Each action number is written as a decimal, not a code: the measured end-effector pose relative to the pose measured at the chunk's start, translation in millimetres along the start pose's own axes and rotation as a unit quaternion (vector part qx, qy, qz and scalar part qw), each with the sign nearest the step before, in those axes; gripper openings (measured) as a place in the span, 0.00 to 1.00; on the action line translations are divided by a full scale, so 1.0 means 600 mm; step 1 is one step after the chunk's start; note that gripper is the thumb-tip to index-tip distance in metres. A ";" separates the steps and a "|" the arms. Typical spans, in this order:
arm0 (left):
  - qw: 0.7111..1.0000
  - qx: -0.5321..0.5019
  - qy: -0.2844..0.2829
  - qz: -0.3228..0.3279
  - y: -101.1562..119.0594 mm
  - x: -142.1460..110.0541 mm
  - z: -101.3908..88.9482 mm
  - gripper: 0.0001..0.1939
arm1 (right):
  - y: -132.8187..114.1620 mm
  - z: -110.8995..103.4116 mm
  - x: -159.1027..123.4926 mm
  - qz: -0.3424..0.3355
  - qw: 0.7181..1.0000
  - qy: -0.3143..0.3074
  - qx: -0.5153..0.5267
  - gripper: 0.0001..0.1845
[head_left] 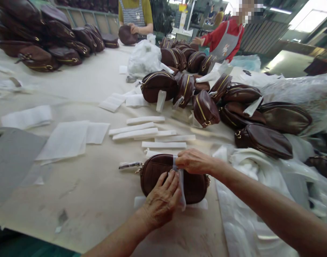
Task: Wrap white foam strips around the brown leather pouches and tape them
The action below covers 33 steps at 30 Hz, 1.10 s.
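Note:
A dark brown oval leather bag (155, 175) lies on the table in front of me, with metal rings at its ends. A wrapped strap or pull sticks out from its left end. Around its middle runs a translucent white wrapping strip (182, 191). My left hand (164, 200) rests on the bag's front, its fingers extended and their tips against the strip's left edge. At the bag's top edge, my right hand (192, 161) is closed, pinching the upper part of the strip. Parts of the bag and strip are hidden beneath both hands.
White foam strips (163, 145) lie just beyond the bag. White sheets (64, 141) are to the left. Several brown bags (206, 107) spread across the back right, others (37, 57) pile up at back left. Clear plastic (259, 200) covers the right side. Two people stand across the table.

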<state>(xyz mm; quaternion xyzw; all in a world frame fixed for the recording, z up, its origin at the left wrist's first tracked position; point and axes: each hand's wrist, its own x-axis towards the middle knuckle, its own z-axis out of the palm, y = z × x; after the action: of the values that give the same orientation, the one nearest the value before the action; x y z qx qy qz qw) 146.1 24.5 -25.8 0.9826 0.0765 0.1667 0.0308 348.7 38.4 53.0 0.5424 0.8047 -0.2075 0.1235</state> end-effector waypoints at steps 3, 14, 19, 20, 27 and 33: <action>1.000 -0.006 0.003 -0.002 0.001 0.000 0.000 0.20 | 0.012 -0.005 0.011 0.026 0.997 -0.009 0.074 0.08; 1.000 -0.002 0.013 0.006 0.001 0.000 0.005 0.18 | 0.064 0.013 0.046 0.116 0.977 0.060 0.169 0.20; 1.000 -0.009 0.009 0.005 0.001 0.002 0.001 0.17 | 0.047 0.037 0.011 0.161 0.956 0.193 0.150 0.10; 1.000 -0.012 0.008 0.005 0.001 0.002 0.001 0.17 | 0.033 0.050 -0.001 0.155 0.946 0.247 0.139 0.07; 0.995 -0.029 0.092 0.008 0.002 0.002 0.004 0.15 | -0.080 0.178 -0.044 0.029 0.879 0.470 0.070 0.20; 0.989 -0.064 0.131 -0.023 0.009 0.000 0.009 0.08 | -0.117 0.214 -0.048 0.038 0.869 0.485 0.096 0.23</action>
<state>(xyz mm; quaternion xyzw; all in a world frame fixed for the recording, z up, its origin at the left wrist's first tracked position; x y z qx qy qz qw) 148.8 19.1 -30.2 0.9462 0.0919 0.2976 0.0877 291.2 -68.3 -34.1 0.6140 0.7184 0.0101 -0.3267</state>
